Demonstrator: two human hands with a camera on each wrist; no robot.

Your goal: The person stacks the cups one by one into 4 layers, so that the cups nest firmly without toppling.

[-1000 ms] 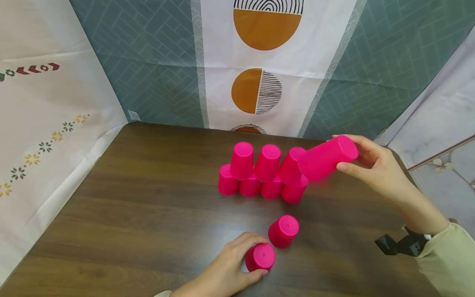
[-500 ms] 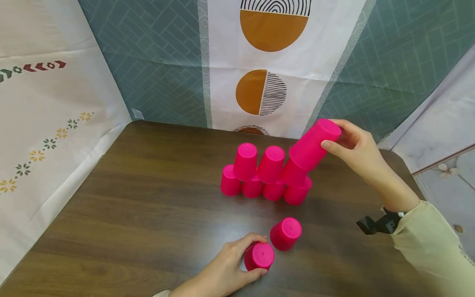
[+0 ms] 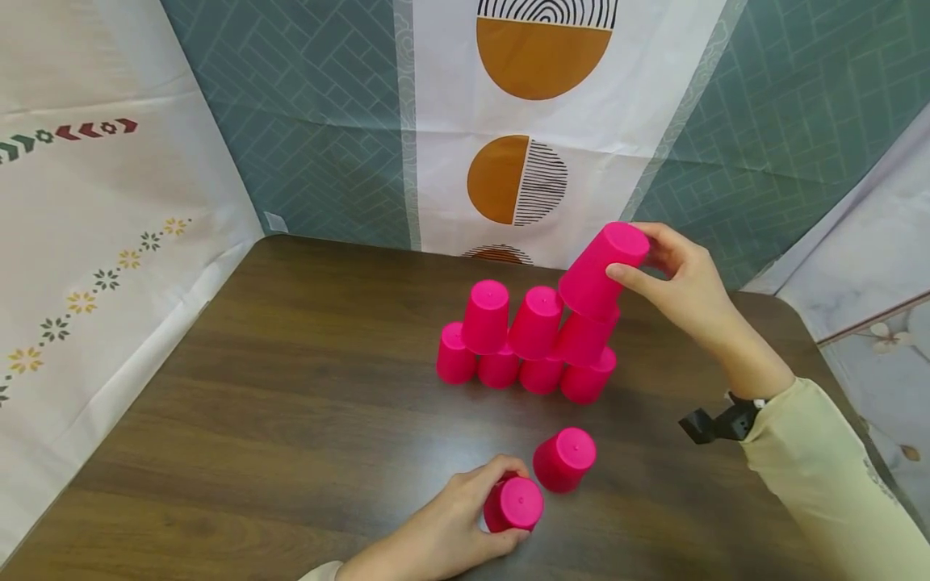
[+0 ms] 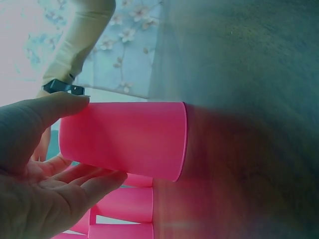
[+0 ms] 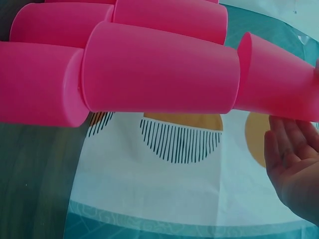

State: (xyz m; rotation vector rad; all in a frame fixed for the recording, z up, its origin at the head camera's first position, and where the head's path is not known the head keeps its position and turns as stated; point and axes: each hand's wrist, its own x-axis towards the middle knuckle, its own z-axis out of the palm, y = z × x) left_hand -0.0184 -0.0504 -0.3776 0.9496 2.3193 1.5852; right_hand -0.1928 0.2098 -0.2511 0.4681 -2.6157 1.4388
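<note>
My right hand (image 3: 683, 282) grips a bright pink cup (image 3: 599, 274), upside down and tilted, at the upper right cup (image 3: 587, 337) of a two-level stack. In the right wrist view the held cup's rim (image 5: 244, 74) appears to meet that cup's base. The stack's lower row (image 3: 455, 359) has several upside-down cups, with three more above, among them a left one (image 3: 485, 319) and a middle one (image 3: 536, 324). Nearer me, my left hand (image 3: 450, 520) holds another inverted cup (image 3: 521, 504) standing on the table, thumb and fingers on opposite sides, as the left wrist view shows.
A single upside-down cup (image 3: 565, 460) stands just beyond the left-hand cup, in front of the stack. The dark wooden table (image 3: 291, 387) runs back to a patterned cloth (image 3: 450, 105). Other cloths hang at left and right.
The right hand has brought its cup leftward and up, from beside the stack to above the upper right cup, and it is tilted less now. The left hand keeps its cup in place.
</note>
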